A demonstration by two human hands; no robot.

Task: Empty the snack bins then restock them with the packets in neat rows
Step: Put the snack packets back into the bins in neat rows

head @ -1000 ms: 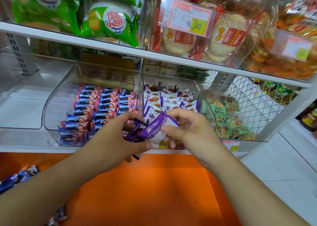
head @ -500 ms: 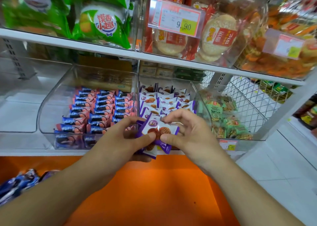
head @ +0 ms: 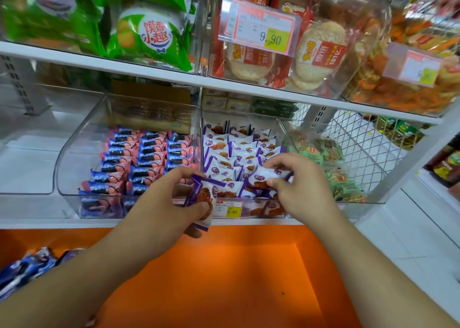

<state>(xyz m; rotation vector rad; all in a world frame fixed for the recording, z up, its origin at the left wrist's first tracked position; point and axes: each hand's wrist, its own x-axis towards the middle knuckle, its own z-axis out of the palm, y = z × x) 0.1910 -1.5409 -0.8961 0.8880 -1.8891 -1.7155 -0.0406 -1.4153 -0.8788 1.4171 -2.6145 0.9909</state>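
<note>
Our left hand [head: 159, 203] grasps a purple-and-white waffle packet [head: 202, 202] between thumb and curled fingers, holding it upright just in front of the middle clear bin [head: 281, 128]. Our right hand [head: 298, 185] pinches a second purple packet [head: 265, 177] at the bin's front right corner, low over the packets already there. Inside this bin, purple waffle packets [head: 231, 150] lie in overlapping rows running front to back. The bin to the left [head: 82, 138] holds blue-and-pink packets [head: 149, 153] in tidy rows. A yellow price label [head: 231, 210] sits on the middle bin's front. Below the shelf lies an orange surface [head: 224, 278], with loose blue packets [head: 22, 270] at its left edge.
</note>
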